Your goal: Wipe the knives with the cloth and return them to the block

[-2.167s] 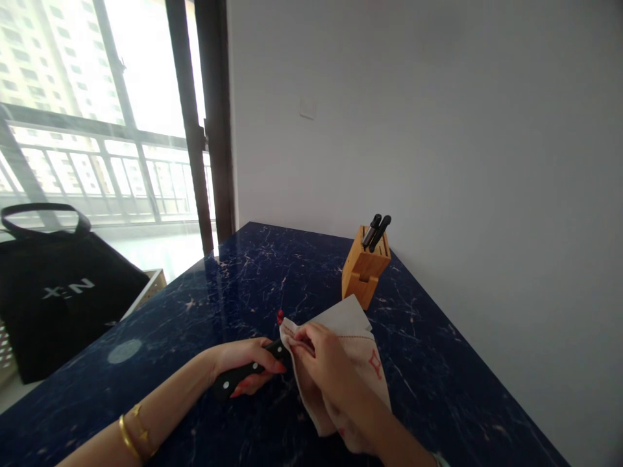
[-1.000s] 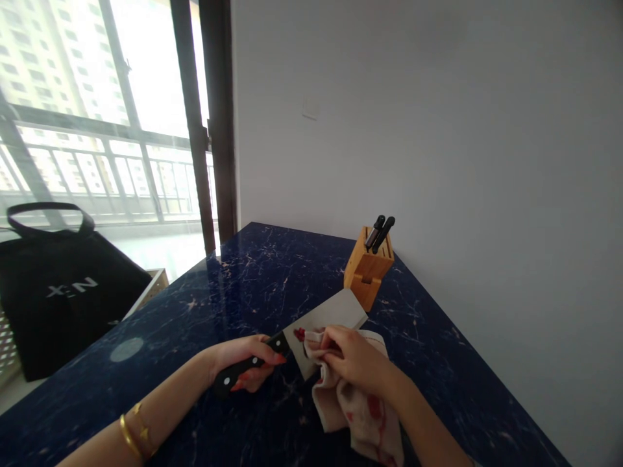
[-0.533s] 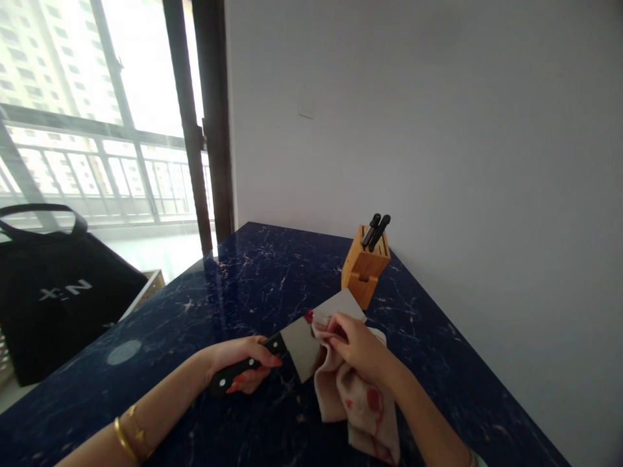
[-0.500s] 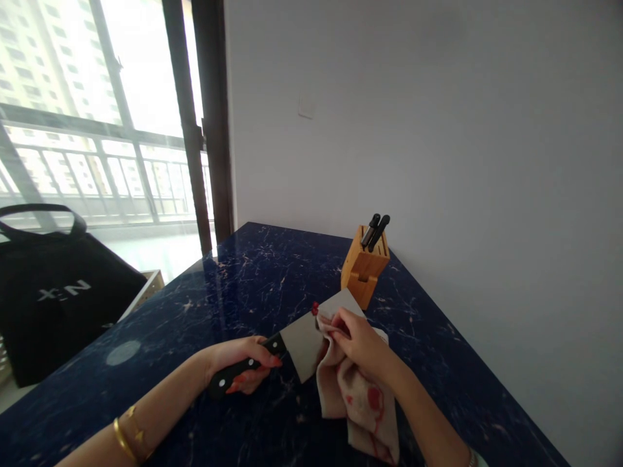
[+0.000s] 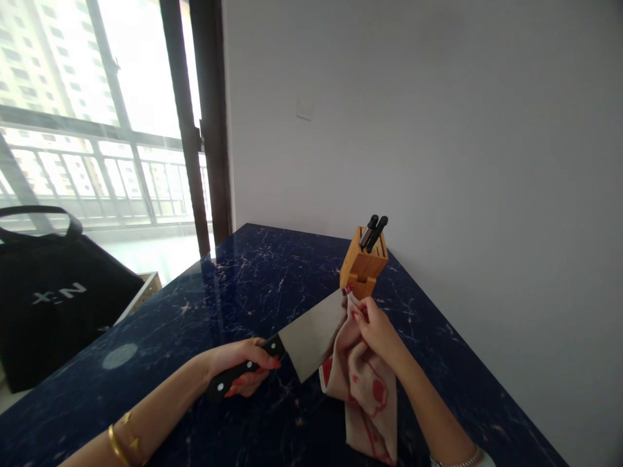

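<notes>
My left hand [image 5: 242, 367] is shut around the black riveted handle of a steel cleaver [image 5: 233, 372], and its broad blade [image 5: 311, 334] points to the right over the table. My right hand [image 5: 378, 332] pinches a beige cloth [image 5: 363, 389] with red stains against the far end of the blade. The cloth hangs down from there and covers the blade's far corner. No red mark shows on the bare part of the blade. Just beyond my right hand stands a wooden knife block [image 5: 363, 263] holding black-handled knives.
The dark blue marble table [image 5: 195, 311] runs along a white wall [image 5: 438, 130] on the right. A black tote bag [image 5: 48, 311] stands past the table's left edge, in front of a glass balcony door [image 5: 107, 130].
My right hand has wiped along the blade toward its far end, taking the cloth with it. The red mark on the steel is gone. The cleaver stays in my left hand.
</notes>
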Available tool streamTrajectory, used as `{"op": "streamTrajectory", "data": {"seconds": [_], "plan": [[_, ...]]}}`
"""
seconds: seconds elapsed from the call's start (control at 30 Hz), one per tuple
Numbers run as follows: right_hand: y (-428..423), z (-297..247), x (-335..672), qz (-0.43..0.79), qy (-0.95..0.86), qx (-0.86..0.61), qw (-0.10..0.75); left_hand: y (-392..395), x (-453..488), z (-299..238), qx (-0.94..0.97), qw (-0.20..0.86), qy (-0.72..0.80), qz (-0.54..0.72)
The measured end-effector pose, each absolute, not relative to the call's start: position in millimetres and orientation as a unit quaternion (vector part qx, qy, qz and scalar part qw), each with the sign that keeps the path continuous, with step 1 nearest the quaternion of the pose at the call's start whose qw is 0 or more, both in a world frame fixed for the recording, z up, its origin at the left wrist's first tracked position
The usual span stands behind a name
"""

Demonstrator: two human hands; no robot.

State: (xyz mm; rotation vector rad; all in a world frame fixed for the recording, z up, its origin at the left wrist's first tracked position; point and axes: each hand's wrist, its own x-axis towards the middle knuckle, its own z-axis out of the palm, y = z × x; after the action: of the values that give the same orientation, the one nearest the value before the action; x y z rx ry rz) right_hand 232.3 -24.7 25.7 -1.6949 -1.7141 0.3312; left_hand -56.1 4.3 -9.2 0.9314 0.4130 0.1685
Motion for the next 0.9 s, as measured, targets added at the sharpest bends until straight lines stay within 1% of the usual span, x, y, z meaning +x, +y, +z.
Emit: {"op": "streamTrajectory", "data": {"seconds": [0.13, 0.3, 0.57, 0.9], "plan": [[-25.0, 22.2, 231.7, 0.139, -0.670, -0.650, 0.331, 4.3, -56.6, -8.2, 0.440, 0.873, 0.198, 0.069], [-23.5, 24.1, 237.6, 0.113, -0.627, -0.690, 0.345, 3.9, -55.7, -8.3, 0.457, 0.864, 0.197, 0.076], [-18.1, 24.0, 250.7, 0.104, -0.603, -0.716, 0.336, 4.1, -55.6, -8.7, 0.463, 0.861, 0.196, 0.072], [-22.8, 28.0, 245.3, 0.096, -0.624, -0.718, 0.293, 3.1, -53.9, -7.1, 0.468, 0.856, 0.209, 0.068]]}}
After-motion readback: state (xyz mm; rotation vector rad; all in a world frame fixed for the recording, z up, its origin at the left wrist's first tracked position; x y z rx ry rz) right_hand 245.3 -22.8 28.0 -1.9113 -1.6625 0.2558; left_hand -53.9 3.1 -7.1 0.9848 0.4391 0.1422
